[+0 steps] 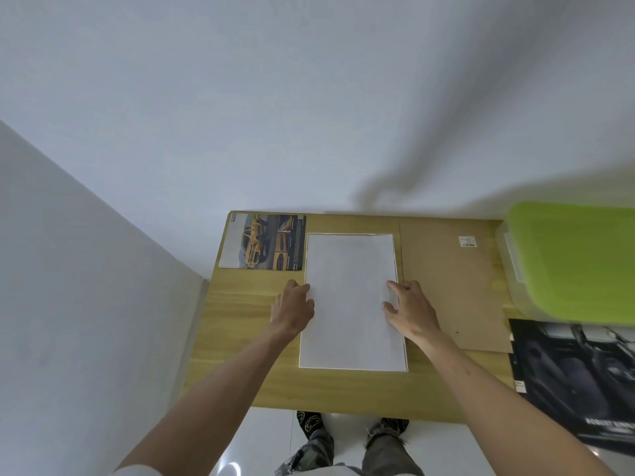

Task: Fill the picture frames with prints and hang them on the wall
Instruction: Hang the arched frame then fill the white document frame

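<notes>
A white sheet (352, 304) lies flat in the middle of the wooden table (247, 355), inside a thin white frame edge. My left hand (293, 309) touches its left edge with curled fingertips. My right hand (410, 309) rests on its right edge, fingers spread and bent. A print with a yellow car (264, 242) lies at the table's back left. A brown backing board (453, 286) lies to the right of the sheet. A dark car print (577, 379) lies at the front right.
A clear bin with a green lid (577, 262) stands at the right, overhanging the backing board's edge. White walls rise behind and to the left of the table. My feet stand on the white floor below the front edge.
</notes>
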{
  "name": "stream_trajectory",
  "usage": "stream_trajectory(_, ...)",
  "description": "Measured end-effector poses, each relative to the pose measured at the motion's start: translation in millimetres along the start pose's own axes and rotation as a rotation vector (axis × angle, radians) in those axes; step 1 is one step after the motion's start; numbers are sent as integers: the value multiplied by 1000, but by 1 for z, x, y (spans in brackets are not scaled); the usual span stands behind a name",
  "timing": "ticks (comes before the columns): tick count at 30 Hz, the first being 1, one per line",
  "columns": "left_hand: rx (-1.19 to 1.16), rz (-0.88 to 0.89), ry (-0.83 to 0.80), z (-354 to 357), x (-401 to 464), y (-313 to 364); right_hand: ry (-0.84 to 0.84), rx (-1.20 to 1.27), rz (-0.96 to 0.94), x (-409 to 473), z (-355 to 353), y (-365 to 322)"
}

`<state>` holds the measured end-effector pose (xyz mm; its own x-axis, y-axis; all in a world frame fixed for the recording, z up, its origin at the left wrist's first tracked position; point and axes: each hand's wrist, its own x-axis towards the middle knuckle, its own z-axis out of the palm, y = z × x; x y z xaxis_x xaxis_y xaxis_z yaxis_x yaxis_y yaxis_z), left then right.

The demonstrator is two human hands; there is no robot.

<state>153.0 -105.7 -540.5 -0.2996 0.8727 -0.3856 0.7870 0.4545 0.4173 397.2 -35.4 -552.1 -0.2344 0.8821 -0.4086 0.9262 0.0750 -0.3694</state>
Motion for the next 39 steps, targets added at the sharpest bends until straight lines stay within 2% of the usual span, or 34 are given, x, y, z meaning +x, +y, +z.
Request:
stream_trajectory(12, -5, -16, -36, 5, 5, -5, 16, -7, 21, 4, 5, -5)
stream_trajectory(28, -22, -53, 40, 4, 7, 0, 26, 14, 1, 3, 3, -5)
stream_trajectory(34, 31, 18, 232, 7, 0, 36, 151, 121, -15, -8, -19, 32)
stream_trajectory(39, -92, 176, 152, 39, -5, 106, 228, 22, 161, -15, -41, 89)
